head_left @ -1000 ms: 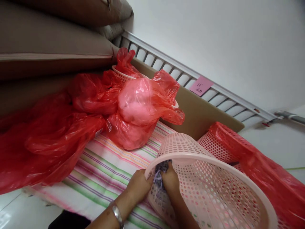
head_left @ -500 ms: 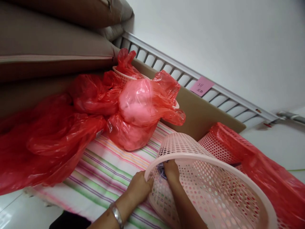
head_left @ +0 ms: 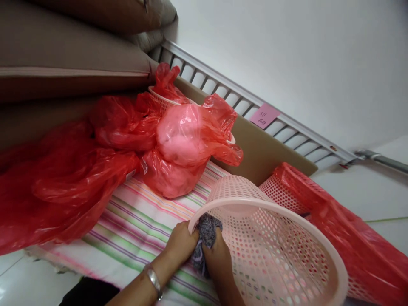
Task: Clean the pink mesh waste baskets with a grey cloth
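A pale pink perforated plastic basket (head_left: 248,205) lies tipped on its side, its wide mouth toward me. My left hand (head_left: 182,241), with a silver bangle on its wrist, is closed on the left part of the basket's rim. My right hand (head_left: 219,254) is closed around a crumpled grey cloth (head_left: 208,229) at the same rim, right beside the left hand. Part of the cloth hangs below between the two hands. The right fingertips are partly hidden by the cloth.
Filled red plastic bags (head_left: 181,140) lie on a striped cloth (head_left: 134,221) behind and left. Another pink basket (head_left: 280,197), draped with red plastic (head_left: 357,238), stands right. A slatted rail with a pink note (head_left: 264,115) runs along the wall. Large brown rolls (head_left: 79,51) fill the upper left.
My right hand has moved from inside the basket down and left to the rim, bringing the cloth with it. More of the cloth shows. The basket has shifted slightly left in view.
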A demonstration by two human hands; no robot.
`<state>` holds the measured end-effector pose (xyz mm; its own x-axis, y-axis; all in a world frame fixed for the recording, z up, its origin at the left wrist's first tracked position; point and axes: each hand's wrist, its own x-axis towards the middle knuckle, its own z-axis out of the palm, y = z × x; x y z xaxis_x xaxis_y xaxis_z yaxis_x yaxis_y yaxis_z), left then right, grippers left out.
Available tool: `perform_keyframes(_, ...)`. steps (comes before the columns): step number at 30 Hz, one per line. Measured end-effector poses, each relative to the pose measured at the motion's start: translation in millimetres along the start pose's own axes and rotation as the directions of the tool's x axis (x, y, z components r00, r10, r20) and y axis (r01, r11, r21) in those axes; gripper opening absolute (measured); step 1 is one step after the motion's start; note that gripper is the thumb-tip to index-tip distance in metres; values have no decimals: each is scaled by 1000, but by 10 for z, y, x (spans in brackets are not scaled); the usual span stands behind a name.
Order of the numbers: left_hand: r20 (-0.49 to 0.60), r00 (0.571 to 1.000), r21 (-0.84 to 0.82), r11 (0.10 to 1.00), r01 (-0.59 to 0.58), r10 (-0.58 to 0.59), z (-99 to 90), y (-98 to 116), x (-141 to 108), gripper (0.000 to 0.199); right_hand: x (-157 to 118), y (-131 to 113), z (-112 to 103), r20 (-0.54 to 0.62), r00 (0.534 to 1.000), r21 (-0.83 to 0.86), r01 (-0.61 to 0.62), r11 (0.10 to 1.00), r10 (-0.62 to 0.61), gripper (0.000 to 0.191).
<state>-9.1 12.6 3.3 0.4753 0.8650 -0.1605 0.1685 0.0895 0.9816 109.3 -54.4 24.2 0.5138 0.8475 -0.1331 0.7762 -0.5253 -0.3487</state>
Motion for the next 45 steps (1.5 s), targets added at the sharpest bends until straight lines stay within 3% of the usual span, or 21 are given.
perform_keyframes(5,-36,999,13,1000,-28,28,-51,12,49,28,240,-32,-27,-18,1000,11,-3,1000,3,38)
perform_keyframes(10,-52,998,-3,1000,-25,24,-94,26,65,33,642,-52,-57,-81,994,-131,-89,987,79,41)
perform_keyframes(14,-44,999,7,1000,-24,25,-71,45,34,31,979,63,-80,-127,981,-168,-166,972,146,36)
perform_keyframes(17,-33,999,17,999,-31,31,-43,50,16,30,1190,179,-101,-149,967,-180,-232,956,207,42)
perform_keyframes(21,23,1000,12,1000,-15,15,-6,21,-4,28,1314,261,-121,-148,961,-193,-258,947,232,47)
perform_keyframes(27,63,998,-13,1000,-1,2,31,3,-58,29,1076,219,-129,-114,980,-219,-184,958,162,44)
perform_keyframes(32,38,999,-21,1000,-9,10,35,0,-44,29,513,102,-94,-48,992,-258,-129,958,121,41)
perform_keyframes(37,-3,1000,-12,1000,-22,22,17,-14,-19,29,-24,121,-15,57,998,-199,37,979,-26,39)
perform_keyframes(40,-10,1000,-10,1000,-23,23,-6,-4,-21,29,-66,154,-5,62,997,-200,61,978,-50,39)
perform_keyframes(45,-23,1000,-12,1000,-13,13,-65,-3,32,27,260,89,-55,41,999,-202,11,979,-3,33)
